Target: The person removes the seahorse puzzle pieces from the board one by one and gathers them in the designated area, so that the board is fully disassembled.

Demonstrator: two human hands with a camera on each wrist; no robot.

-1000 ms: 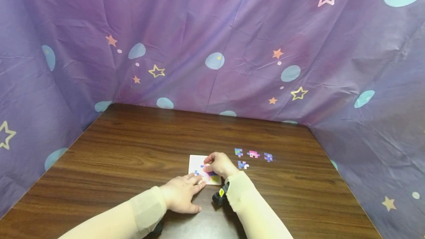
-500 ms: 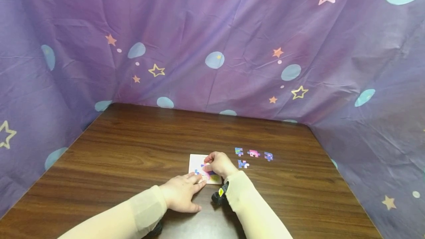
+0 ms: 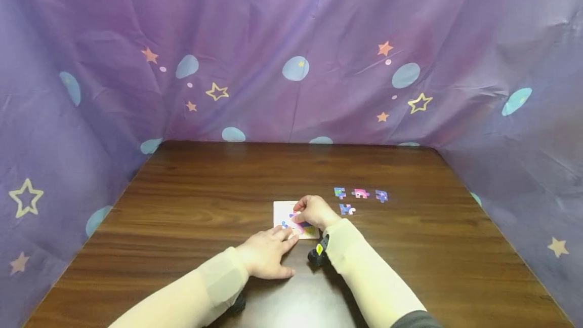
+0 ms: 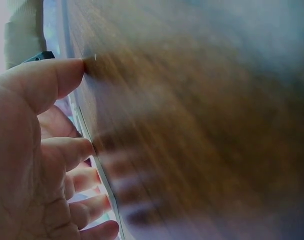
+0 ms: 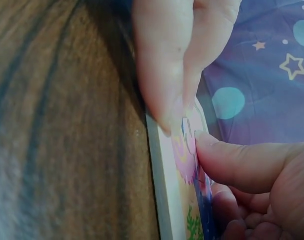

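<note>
A white-bordered puzzle board (image 3: 281, 209) lies on the table, partly covered by both hands. My left hand (image 3: 265, 254) rests with spread, fairly straight fingers over its near left edge; the thumb (image 4: 69, 77) reaches out to the tabletop in the left wrist view. Over the board's middle, my right hand (image 3: 317, 212) pinches a small puzzle piece between thumb and forefinger, the remaining fingers curled. The right thumb (image 5: 237, 162) presses close against the printed surface in the right wrist view. A pink figure (image 5: 184, 157) shows there. Most of the held piece is hidden by the fingers.
Several loose puzzle pieces lie right of the board, among them a pink one (image 3: 360, 194), a blue one (image 3: 381, 196) and a blue-and-white one (image 3: 347, 209). The wooden table (image 3: 218, 181) meets a purple star-patterned curtain (image 3: 255, 90) at the back and sides.
The head view has shifted, so the board, pieces and hands appear further right and higher. Both hands keep nearly the same pose on the board.
</note>
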